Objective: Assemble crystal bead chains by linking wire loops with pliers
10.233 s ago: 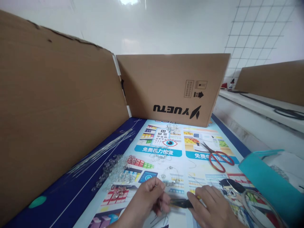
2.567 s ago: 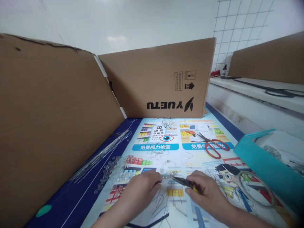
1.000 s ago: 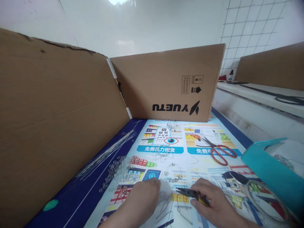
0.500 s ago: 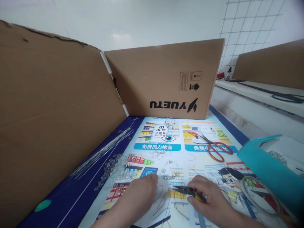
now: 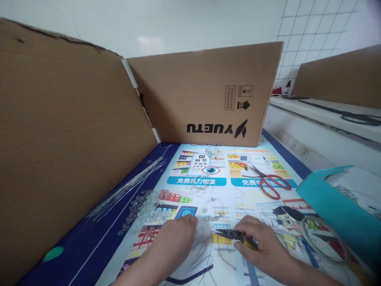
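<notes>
My right hand point(image 5: 262, 246) grips small pliers point(image 5: 235, 235) with yellow handles; their dark jaws point left, low over the printed mat point(image 5: 256, 198). My left hand point(image 5: 174, 242) lies palm down on the mat, fingertips touching it beside a heap of clear glass beads point(image 5: 149, 212). Bent wire pieces point(image 5: 205, 250) lie between the two hands. A small beaded wire loop point(image 5: 213, 210) sits just beyond my fingers.
Red-handled scissors point(image 5: 269, 183) lie at the right rear. A bundle of straight wires point(image 5: 127, 188) runs along the left cardboard wall point(image 5: 65, 131). A cardboard box point(image 5: 205, 99) closes the back. A teal box point(image 5: 336, 210) and a wire coil point(image 5: 324, 242) are at right.
Since half a second ago both hands have stayed in nearly the same place; the pliers' jaws have shifted slightly. Ten seconds ago the hands were together on a wire piece.
</notes>
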A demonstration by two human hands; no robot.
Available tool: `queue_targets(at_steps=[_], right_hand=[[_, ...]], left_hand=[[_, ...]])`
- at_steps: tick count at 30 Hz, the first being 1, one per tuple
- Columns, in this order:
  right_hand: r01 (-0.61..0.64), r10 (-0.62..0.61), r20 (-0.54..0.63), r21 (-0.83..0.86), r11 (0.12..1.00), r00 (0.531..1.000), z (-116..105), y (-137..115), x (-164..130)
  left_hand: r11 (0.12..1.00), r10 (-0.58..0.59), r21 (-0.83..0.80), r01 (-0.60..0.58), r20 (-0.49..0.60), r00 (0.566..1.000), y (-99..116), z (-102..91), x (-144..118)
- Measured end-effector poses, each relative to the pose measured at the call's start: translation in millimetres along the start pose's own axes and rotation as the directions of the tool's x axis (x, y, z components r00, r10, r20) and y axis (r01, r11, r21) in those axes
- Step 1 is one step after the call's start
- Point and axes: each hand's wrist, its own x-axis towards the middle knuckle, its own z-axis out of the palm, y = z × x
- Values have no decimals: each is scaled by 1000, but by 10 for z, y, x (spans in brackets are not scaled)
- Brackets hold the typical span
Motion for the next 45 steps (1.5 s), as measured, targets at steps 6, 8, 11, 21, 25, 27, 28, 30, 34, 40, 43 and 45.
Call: queue_targets(at_steps=[6, 8, 11, 21, 25, 27, 28, 30, 34, 40, 43, 45], right_hand=[[3, -3, 4, 8, 1000, 1000, 2, -15, 6], [10, -10, 3, 11, 1000, 1000, 5, -10, 4], [7, -8, 7, 9, 1000, 1000, 7, 3, 0], [27, -27, 13, -3, 1000, 1000, 5, 19, 7], [36, -36, 20, 2, 999, 999, 6, 9, 6], [40, -40, 23, 0, 999, 999, 7, 5, 4], [41, -41, 24, 0, 999, 999, 8, 4, 3], [44, -44, 25, 4, 999, 999, 11, 5, 5], [54, -55, 20, 8, 998, 998, 17, 14, 7], [58, -58, 23, -12, 998, 998, 22, 34, -4], [57, -57, 24, -12, 998, 998, 27, 42, -6], [59, -59, 26, -12, 998, 998, 28, 45, -5]], left_hand=[[1000, 18, 19, -18, 32, 999, -11, 1, -6], [1000, 10, 17, -11, 43, 999, -12, -19, -6], [1000, 8, 15, -9, 60, 998, -13, -37, -4], [1000, -9, -14, 9, 12, 1000, -20, -24, -26], [999, -21, -41, 21, -3, 1000, 3, -54, -35], [998, -22, -65, 22, -3, 1000, 24, -74, -43], [997, -20, -80, 19, -5, 1000, 35, -82, -47], [994, -10, -110, 9, -8, 1000, 54, -92, -55], [990, -10, -144, 10, -1, 1000, 55, -89, -52], [988, -45, -148, 37, -50, 998, 53, -78, -10], [993, -48, -107, 40, -67, 997, 80, -41, 13], [997, -41, -74, 36, -64, 997, 91, -10, 18]])
